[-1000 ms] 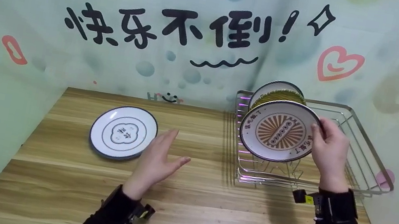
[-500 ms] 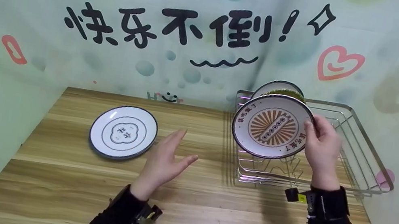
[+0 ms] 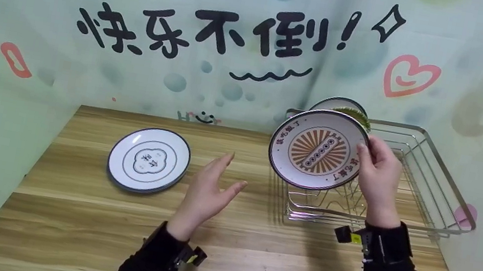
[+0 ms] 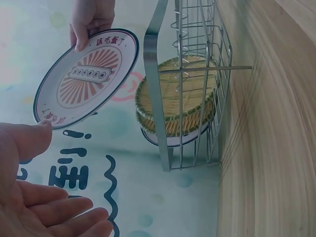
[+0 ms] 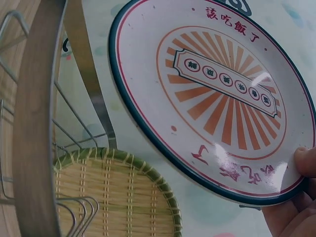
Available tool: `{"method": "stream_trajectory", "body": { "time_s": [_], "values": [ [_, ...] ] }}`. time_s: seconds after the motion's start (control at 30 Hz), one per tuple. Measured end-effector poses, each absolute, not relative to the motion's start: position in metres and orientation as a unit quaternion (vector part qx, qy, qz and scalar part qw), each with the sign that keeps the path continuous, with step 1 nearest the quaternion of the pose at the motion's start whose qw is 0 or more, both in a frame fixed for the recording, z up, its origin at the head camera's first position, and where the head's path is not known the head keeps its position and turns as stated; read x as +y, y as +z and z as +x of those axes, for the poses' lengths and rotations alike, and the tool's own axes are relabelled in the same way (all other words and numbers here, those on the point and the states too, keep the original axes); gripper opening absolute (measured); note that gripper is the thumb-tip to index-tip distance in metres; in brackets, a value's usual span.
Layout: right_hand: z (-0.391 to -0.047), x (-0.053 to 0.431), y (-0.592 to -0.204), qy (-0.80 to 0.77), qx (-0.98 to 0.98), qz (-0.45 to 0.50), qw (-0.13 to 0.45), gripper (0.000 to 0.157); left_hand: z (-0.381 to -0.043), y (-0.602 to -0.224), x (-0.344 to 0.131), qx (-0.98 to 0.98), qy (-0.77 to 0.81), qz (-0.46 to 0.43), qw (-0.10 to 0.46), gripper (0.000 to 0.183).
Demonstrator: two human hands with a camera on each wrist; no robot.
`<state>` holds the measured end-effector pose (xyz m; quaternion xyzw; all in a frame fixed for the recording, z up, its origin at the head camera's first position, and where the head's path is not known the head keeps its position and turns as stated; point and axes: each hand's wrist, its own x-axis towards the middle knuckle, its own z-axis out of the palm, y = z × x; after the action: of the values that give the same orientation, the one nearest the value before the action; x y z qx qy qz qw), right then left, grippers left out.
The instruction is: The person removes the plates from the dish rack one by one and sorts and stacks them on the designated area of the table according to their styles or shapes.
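Observation:
My right hand (image 3: pixel 380 180) pinches the right edge of a white plate (image 3: pixel 319 149) with a dark rim and an orange sunburst print. Tilted, the plate is held up over the left part of the wire dish rack (image 3: pixel 450 179). My left hand (image 3: pixel 207 194) is held above the table with straight fingers and thumb apart, touching nothing. Left of it lies another white plate (image 3: pixel 149 160) with a blue rim and a flower-shaped emblem. Inside the rack stand a woven bamboo basket (image 4: pixel 192 89) and, behind it, a further white plate (image 3: pixel 334 103), mostly hidden.
The rack stands at the right back of the wooden table (image 3: pixel 238 264), close to the printed backdrop (image 3: pixel 131 81). In the left wrist view, a second woven rim (image 4: pixel 173 127) shows below the basket. Wire dividers (image 5: pixel 81 212) rise inside the rack.
My right hand has carried the sunburst plate leftward and slightly up, covering more of the basket. The left hand has drifted right, away from the plate on the table.

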<state>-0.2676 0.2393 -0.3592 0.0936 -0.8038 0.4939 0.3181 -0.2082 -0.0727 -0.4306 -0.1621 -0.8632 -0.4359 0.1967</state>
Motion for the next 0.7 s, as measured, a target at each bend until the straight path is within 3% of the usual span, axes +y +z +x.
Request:
{"method": "stream_trajectory", "body": {
  "time_s": [0.7],
  "values": [
    [-0.260, 0.208, -0.360, 0.555, -0.775, 0.118, 0.277, 0.014, -0.215, -0.417, -0.057, -0.808, -0.515, -0.176, 0.225, 0.061]
  ]
}}
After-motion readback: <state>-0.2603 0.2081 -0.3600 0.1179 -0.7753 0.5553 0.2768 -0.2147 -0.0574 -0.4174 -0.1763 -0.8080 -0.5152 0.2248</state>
